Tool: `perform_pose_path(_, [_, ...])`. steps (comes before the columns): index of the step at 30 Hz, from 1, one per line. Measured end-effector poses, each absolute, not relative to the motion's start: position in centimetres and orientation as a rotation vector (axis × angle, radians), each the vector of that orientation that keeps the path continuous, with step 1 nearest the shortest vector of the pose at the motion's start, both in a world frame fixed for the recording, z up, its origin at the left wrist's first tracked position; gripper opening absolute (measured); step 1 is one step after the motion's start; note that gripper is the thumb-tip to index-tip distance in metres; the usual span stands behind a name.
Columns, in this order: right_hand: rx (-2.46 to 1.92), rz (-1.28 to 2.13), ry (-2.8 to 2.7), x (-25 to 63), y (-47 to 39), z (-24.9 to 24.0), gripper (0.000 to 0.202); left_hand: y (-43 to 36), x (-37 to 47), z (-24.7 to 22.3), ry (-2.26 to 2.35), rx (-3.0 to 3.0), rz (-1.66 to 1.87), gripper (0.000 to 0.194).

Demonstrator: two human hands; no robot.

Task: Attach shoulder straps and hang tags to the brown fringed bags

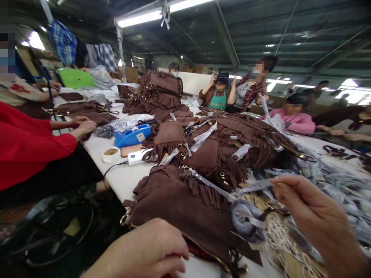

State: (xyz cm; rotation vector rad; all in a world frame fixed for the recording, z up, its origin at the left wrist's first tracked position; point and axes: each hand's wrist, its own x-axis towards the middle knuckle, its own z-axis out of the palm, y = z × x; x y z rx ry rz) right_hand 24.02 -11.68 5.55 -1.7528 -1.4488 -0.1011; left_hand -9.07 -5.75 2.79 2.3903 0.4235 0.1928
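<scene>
A dark brown suede bag (176, 200) with fringe and an open gold zip lies before me. My left hand (150, 247) is at its near edge, fingers loosely bent and apart, with nothing visible in them. Between thumb and forefinger, my right hand (313, 220) pinches the end of a clear plastic strip (256, 187). The strip stretches leftward to a plastic-wrapped strap coil (246, 218) resting on the bag's right side. From the coil, a wrapped strap (210, 185) runs up to a gold clasp by the fringe.
More fringed bags (203, 154) are heaped ahead. Leftward are a blue tape dispenser (132, 135), a tape roll (111, 153) and a corded white device (139, 156). White cords (282, 239) and wrapped straps (333, 193) lie right. A red-sleeved person (31, 143) works at left; others sit beyond.
</scene>
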Motion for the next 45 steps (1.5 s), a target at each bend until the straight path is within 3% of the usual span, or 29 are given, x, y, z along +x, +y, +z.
perform_pose_path(8, [-1.697, -0.305, -1.627, 23.1, -13.7, 8.7, 0.016, -6.1, -8.2, -1.3, 0.531, 2.500, 0.378, 0.033])
perform_pose_path(12, [-1.431, 0.066, -2.222, 21.1, -14.8, 8.0, 0.016, -5.1, -7.6, -1.4, 0.477, 2.495, 0.367, 0.044])
perform_pose_path(16, [-1.360, 0.280, -2.607, 15.9, -15.2, 2.0, 0.020, -4.3, -7.4, -2.8, 0.468, 2.470, 0.375, 0.046])
perform_pose_path(20, [-1.674, 0.217, -2.708, 14.0, -15.1, -3.8, 0.036, -4.3, -7.3, -4.2, 0.503, 2.504, 0.423, 0.047])
perform_pose_path(23, [-1.748, 0.172, -2.591, 14.7, -15.2, -5.4, 0.045, -4.8, -7.4, -4.9, 0.603, 2.566, 0.427, 0.040])
perform_pose_path(26, [-1.782, 0.065, -2.554, 14.7, -15.5, -5.9, 0.044, -5.4, -7.5, -5.1, 0.699, 2.597, 0.440, 0.036])
perform_pose_path(37, [-1.884, -0.538, -2.313, 16.3, -12.2, -2.8, 0.033, -5.2, -7.8, -4.0, 0.664, 2.464, 0.421, 0.051])
perform_pose_path(45, [-1.816, -0.652, -2.405, 15.5, -14.1, -4.6, 0.032, -4.8, -8.6, -4.2, 0.948, 2.268, 0.612, 0.037])
